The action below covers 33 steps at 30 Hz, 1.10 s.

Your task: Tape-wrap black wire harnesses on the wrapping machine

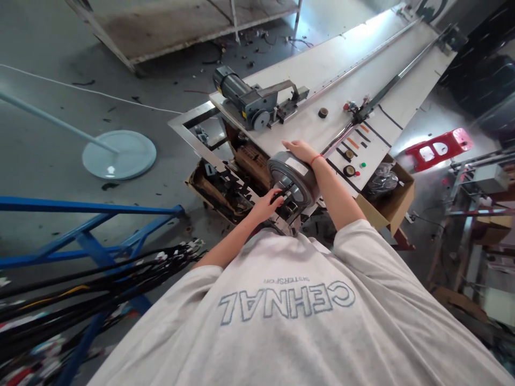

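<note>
The right hand (302, 151) is being laid over the upper rim of a large grey ring-shaped roll (309, 187), with the fingers extended and not clenched; by it the roll is being steadied from above. The left hand (266, 206) is being held at the open centre of the roll, with bent fingers at a dark part (287, 188); whether this part is being gripped firmly cannot be told. The roll is being kept at the near end of a long white-topped machine table (306, 128), beside a metal frame (193, 142).

If the right hand's contact is loosened, the roll may be tipping toward the open carton (207, 201) below. By such a tilt, the left fingers could be getting pinched (this is judged the nearest danger). Near the right forearm, a red button (358, 173) and a green button (363, 164) are being left uncovered; by a careless elbow, either could be getting pressed. Farther away, a geared motor (241, 94) is being left exposed, and if it is powered, a hand could be getting caught at its wheel (261, 120). At the left, black cable harnesses (140, 273) are being supported near a blue metal stand (80, 206); by a wide step, they could be getting snagged.
</note>
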Each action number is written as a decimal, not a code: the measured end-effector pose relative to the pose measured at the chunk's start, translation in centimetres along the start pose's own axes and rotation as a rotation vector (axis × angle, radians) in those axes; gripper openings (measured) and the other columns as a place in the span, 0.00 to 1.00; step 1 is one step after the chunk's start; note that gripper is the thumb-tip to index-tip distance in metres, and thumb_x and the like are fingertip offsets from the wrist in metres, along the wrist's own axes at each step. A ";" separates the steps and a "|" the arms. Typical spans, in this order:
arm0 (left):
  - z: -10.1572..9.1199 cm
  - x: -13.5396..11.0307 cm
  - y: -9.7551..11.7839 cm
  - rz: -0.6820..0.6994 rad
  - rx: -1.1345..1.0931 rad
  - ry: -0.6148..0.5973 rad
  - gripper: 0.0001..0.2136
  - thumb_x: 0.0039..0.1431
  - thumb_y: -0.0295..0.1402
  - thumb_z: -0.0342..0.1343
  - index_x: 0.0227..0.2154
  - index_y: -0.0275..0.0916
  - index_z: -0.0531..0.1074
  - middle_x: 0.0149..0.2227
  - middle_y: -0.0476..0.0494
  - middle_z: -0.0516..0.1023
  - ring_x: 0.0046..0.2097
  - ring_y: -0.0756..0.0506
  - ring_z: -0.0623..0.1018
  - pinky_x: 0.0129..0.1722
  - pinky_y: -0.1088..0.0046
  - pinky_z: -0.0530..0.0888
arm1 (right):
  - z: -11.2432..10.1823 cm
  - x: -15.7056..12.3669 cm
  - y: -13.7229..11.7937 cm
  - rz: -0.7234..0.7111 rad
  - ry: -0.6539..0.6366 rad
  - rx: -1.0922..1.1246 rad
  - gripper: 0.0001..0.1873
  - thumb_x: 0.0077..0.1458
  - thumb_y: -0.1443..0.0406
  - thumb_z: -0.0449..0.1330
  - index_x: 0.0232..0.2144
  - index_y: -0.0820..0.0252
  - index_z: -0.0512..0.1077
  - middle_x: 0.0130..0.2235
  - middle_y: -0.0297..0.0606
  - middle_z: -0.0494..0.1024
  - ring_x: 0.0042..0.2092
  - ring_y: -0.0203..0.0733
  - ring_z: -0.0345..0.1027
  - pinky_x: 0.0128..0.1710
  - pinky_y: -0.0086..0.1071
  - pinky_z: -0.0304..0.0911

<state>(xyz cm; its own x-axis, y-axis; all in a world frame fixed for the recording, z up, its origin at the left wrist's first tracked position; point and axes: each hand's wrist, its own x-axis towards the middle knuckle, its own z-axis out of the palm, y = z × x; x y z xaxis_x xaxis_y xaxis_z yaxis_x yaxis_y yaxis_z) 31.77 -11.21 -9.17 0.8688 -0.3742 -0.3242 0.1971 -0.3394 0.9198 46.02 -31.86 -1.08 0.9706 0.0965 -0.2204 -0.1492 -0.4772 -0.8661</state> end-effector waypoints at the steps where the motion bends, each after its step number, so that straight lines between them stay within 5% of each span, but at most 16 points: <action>1: 0.2 0.0 0.8 -0.009 0.160 0.040 0.18 0.66 0.41 0.50 0.54 0.38 0.66 0.39 0.40 0.81 0.42 0.41 0.81 0.46 0.65 0.74 | -0.2 -0.9 0.5 0.030 0.036 -0.045 0.22 0.70 0.56 0.47 0.33 0.65 0.71 0.28 0.28 0.75 0.41 0.24 0.69 0.37 0.16 0.66; 6: -0.2 0.0 6.2 -0.170 0.819 0.158 0.20 0.66 0.48 0.48 0.49 0.37 0.70 0.38 0.33 0.80 0.43 0.34 0.80 0.44 0.62 0.72 | -1.4 -8.3 5.9 0.259 0.235 -0.299 0.11 0.62 0.60 0.59 0.37 0.65 0.71 0.39 0.44 0.79 0.52 0.48 0.71 0.47 0.34 0.68; 10: -3.7 0.3 9.4 -0.081 0.930 0.164 0.21 0.66 0.49 0.48 0.47 0.38 0.73 0.39 0.34 0.81 0.44 0.35 0.80 0.44 0.64 0.72 | -1.2 -12.6 10.8 0.588 0.312 -0.620 0.19 0.51 0.67 0.64 0.46 0.67 0.69 0.49 0.57 0.75 0.54 0.58 0.70 0.52 0.44 0.65; 12: -5.4 0.7 9.8 -0.059 0.947 0.159 0.20 0.65 0.50 0.50 0.46 0.39 0.74 0.39 0.36 0.81 0.44 0.35 0.80 0.44 0.65 0.72 | -1.4 -13.9 11.9 0.643 0.333 -0.522 0.21 0.50 0.68 0.62 0.48 0.67 0.67 0.48 0.55 0.75 0.51 0.54 0.71 0.51 0.42 0.65; 15: -7.0 1.4 8.9 -0.101 0.933 0.125 0.19 0.63 0.48 0.52 0.47 0.39 0.73 0.38 0.37 0.81 0.43 0.36 0.80 0.42 0.67 0.73 | -2.3 -16.6 10.8 0.533 0.252 -0.045 0.19 0.51 0.65 0.61 0.45 0.64 0.66 0.42 0.46 0.77 0.44 0.47 0.73 0.45 0.37 0.68; 18: -7.6 2.0 7.2 -0.140 0.831 0.105 0.20 0.64 0.47 0.52 0.51 0.39 0.70 0.40 0.37 0.81 0.43 0.37 0.80 0.40 0.68 0.74 | -1.9 -20.3 7.2 0.210 -0.119 0.321 0.18 0.52 0.58 0.64 0.43 0.59 0.67 0.41 0.40 0.76 0.42 0.42 0.71 0.43 0.35 0.68; 21: -7.9 2.1 6.3 -0.138 0.698 0.110 0.21 0.63 0.47 0.53 0.53 0.40 0.68 0.45 0.38 0.80 0.48 0.38 0.79 0.43 0.68 0.74 | 1.6 -21.6 3.4 0.050 -0.567 0.453 0.25 0.50 0.48 0.67 0.40 0.60 0.70 0.42 0.42 0.76 0.45 0.43 0.70 0.47 0.35 0.66; 24: -7.8 1.9 6.8 -0.123 0.661 0.090 0.23 0.62 0.47 0.54 0.55 0.41 0.67 0.47 0.39 0.80 0.50 0.39 0.78 0.45 0.69 0.74 | 7.1 -19.1 1.8 0.190 -0.895 0.684 0.39 0.46 0.31 0.55 0.36 0.61 0.69 0.40 0.45 0.77 0.45 0.46 0.73 0.42 0.36 0.68; 26: -7.5 1.7 7.5 -0.121 0.723 0.093 0.25 0.61 0.48 0.55 0.57 0.41 0.65 0.45 0.38 0.80 0.49 0.38 0.79 0.45 0.67 0.74 | 10.1 -16.7 1.6 0.378 -0.916 0.823 0.43 0.47 0.27 0.43 0.30 0.59 0.67 0.32 0.43 0.77 0.37 0.44 0.74 0.34 0.34 0.69; 28: -7.3 1.7 8.1 -0.137 0.841 0.144 0.29 0.62 0.47 0.54 0.61 0.40 0.61 0.45 0.35 0.80 0.49 0.35 0.79 0.46 0.64 0.73 | 11.6 -15.4 1.5 0.495 -0.734 0.821 0.39 0.51 0.29 0.41 0.25 0.58 0.63 0.22 0.37 0.72 0.26 0.38 0.70 0.24 0.28 0.64; 31: -7.9 2.1 7.8 -0.229 0.977 0.280 0.30 0.64 0.46 0.50 0.65 0.36 0.56 0.45 0.29 0.79 0.49 0.32 0.79 0.48 0.60 0.72 | 10.5 -16.8 1.1 0.494 -0.624 0.648 0.35 0.56 0.33 0.44 0.20 0.56 0.58 0.15 0.32 0.65 0.15 0.32 0.57 0.13 0.25 0.49; 33: -8.8 2.1 6.6 -0.270 0.936 0.238 0.25 0.63 0.46 0.50 0.58 0.35 0.67 0.41 0.31 0.80 0.46 0.33 0.80 0.45 0.61 0.73 | 8.5 -19.4 1.0 0.385 -0.668 0.570 0.33 0.55 0.35 0.50 0.20 0.57 0.60 0.17 0.35 0.69 0.16 0.33 0.60 0.15 0.27 0.52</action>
<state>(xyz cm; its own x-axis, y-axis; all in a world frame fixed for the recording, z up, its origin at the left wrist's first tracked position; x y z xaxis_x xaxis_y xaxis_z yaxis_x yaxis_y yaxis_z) 38.92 -6.68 -1.81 0.9361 -0.0371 -0.3498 0.0530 -0.9682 0.2444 25.45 -26.80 -1.44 0.5537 0.5841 -0.5935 -0.6764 -0.1002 -0.7297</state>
